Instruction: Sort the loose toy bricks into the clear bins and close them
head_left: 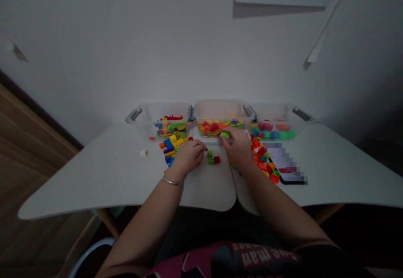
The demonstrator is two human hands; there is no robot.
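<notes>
My right hand (238,145) pinches a bright green toy brick (224,135) between thumb and fingers, just in front of the middle bin. My left hand (189,157) has its fingers curled, palm side down; what they hold, if anything, is hidden. Just right of its fingertips, small green bricks (210,157) stand on the white table, with a red brick (217,160) against them. Under and beside the left hand lies a pile of blue, yellow and orange bricks (170,148). Another pile, mostly red and orange bricks (262,160), spreads right of my right wrist.
Three clear plastic bins line the wall: left bin (166,109), middle bin (220,106) and right bin (272,112), each with colourful pieces inside. A phone (285,164) lies right of the red pile. A small white piece (144,153) sits at left. A seam divides the tabletop (214,190).
</notes>
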